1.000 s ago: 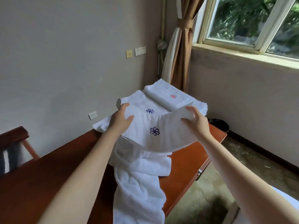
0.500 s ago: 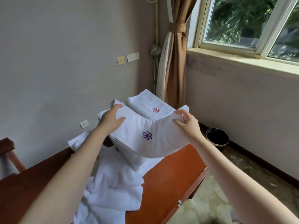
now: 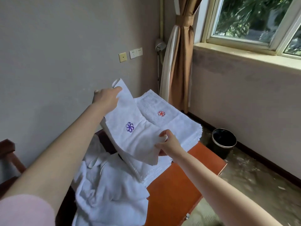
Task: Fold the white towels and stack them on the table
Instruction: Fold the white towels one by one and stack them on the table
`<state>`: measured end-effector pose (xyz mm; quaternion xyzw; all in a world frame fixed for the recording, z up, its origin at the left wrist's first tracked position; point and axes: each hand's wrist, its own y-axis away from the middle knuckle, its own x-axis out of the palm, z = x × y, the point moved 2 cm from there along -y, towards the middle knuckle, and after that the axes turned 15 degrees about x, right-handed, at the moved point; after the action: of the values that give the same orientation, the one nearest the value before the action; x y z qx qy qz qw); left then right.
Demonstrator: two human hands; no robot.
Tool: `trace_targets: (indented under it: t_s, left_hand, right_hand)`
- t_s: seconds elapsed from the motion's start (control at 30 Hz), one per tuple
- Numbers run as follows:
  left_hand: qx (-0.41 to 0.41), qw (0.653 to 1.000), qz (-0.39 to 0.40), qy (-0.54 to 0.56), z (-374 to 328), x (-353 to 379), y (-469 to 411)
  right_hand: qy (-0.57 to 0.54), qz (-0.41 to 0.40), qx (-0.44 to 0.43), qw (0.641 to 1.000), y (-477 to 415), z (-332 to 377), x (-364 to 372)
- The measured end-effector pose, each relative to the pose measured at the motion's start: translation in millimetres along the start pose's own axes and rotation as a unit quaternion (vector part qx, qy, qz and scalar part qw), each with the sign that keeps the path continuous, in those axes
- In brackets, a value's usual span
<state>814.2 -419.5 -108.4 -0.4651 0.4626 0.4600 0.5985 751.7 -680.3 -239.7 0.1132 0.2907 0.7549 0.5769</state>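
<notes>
Two hands hold one folded towel (image 3: 135,134), the one with the purple flower, in the air over the far end of the table (image 3: 179,185). The left hand (image 3: 106,99) holds its far corner up high. Its fingers lie over the cloth, and the thumb is probably tucked beneath, though that side is hidden. The right hand (image 3: 169,144) pinches the near end lower down, with its fingers curled round the edge. The towel therefore hangs tilted and sags a little between the two grips.

Below it sits the near stack (image 3: 151,170) of folded towels. Just beside that is the far stack (image 3: 167,115), topped by a red flower. The loose heap (image 3: 110,190) of unfolded towels lies nearer the person, touching the near stack. I judge the step in hand to be laying this towel on the near stack.

Several things could go wrong from here. The layers at the drooping right end are held only by a pinch, so letting go early could let the fold fall open. With one corner so much higher than the other, the towel could land askew and overhang the pile. Both stacks reach close to the table's right edge, and a sideways nudge while setting down could push towels over it toward the bin (image 3: 224,142) on the floor. The heap pressing against the near stack could also drag it out of line.
</notes>
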Motion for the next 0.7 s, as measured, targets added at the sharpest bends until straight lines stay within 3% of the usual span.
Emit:
trace_targets:
  t_s: [0.1, 0.3, 0.4, 0.53, 0.7]
  left_hand:
    - [0.043, 0.998, -0.008, -0.035, 2.8, 9.1, -15.2]
    - [0.094, 0.995, 0.002, -0.036, -7.4, 55.4, -17.8]
    - [0.107, 0.993, -0.047, -0.032, -6.3, 65.1, -17.0]
    - [0.112, 0.987, -0.112, -0.027, -1.2, 60.1, -24.2]
    - [0.112, 0.992, -0.050, -0.009, -11.0, 71.0, -22.3]
  right_hand:
    - [-0.025, -0.012, 0.049, 0.998, -10.8, -20.8, 25.4]
    - [0.126, -0.100, 0.124, 0.979, -25.4, -58.4, 51.9]
    - [0.120, -0.099, 0.147, 0.977, -26.3, -60.8, 51.8]
    - [0.105, -0.080, 0.133, 0.982, -26.2, -58.4, 51.3]
    - [0.280, -0.046, 0.091, 0.955, -26.7, -53.5, 41.2]
